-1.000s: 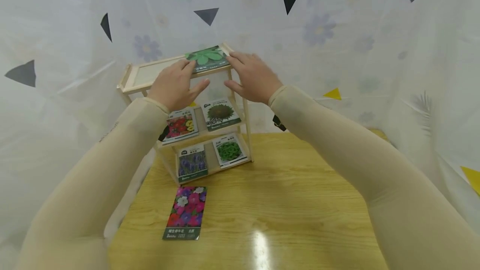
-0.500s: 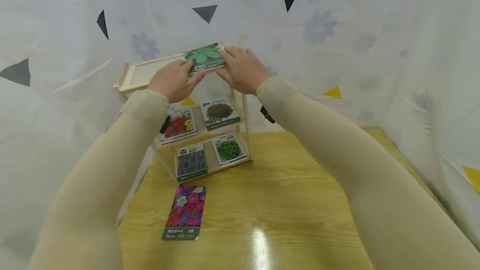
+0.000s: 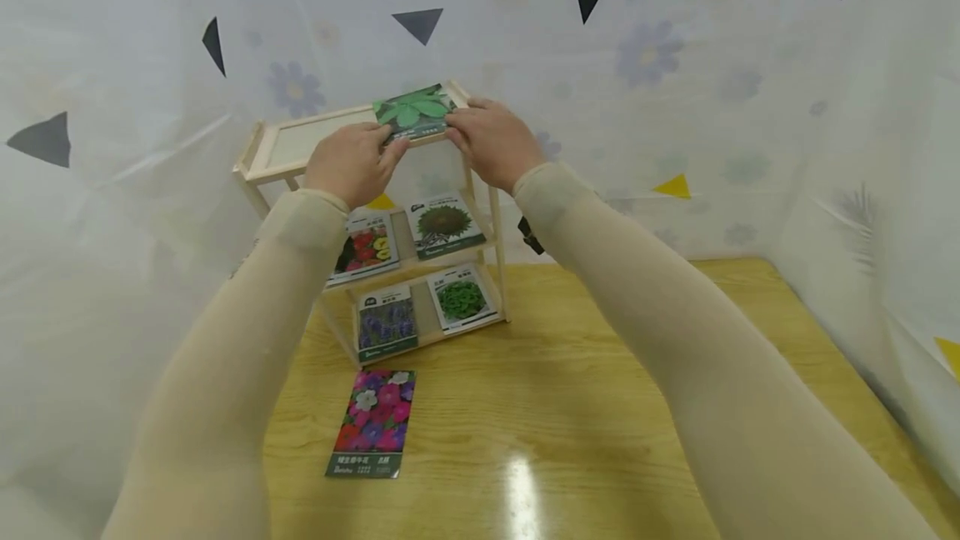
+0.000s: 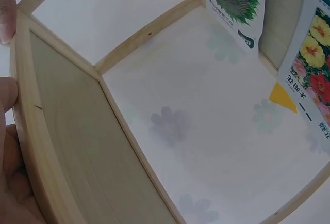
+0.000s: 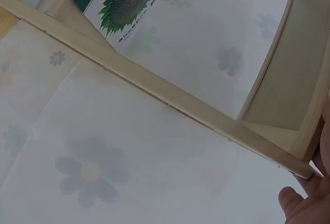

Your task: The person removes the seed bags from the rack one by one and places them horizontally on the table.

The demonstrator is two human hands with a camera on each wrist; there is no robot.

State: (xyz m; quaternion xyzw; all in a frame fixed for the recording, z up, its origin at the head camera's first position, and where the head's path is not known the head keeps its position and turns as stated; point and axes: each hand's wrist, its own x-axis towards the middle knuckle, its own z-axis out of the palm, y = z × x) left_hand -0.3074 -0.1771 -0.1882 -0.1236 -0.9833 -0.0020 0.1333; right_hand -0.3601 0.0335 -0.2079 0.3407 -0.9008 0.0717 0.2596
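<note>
A green-leaf seed packet (image 3: 415,109) lies on the right part of the top tier of a small wooden shelf (image 3: 258,158). At its lower left corner my left hand (image 3: 347,161) touches the packet and the tier's front edge, fingers bent a little over them. My right hand (image 3: 497,142) rests its fingertips on the packet's lower right corner, thumb by the front edge. In the left wrist view, fingers (image 4: 6,15) lie along the tier's rim. From below, the right wrist view shows the right thumb (image 5: 290,201) beside the shelf corner; the packet is hidden there.
The middle tier holds a red-and-yellow flower packet (image 3: 372,248) and a sunflower packet (image 3: 444,225). On the bottom tier are a lavender packet (image 3: 387,323) and a green-plant packet (image 3: 461,298). A petunia packet (image 3: 372,423) lies on the wooden table (image 3: 570,407) before the shelf.
My right hand has moved left and drawn its thumb in toward the front edge. My left thumb has also come in closer. The leaf packet stays on the top tier.
</note>
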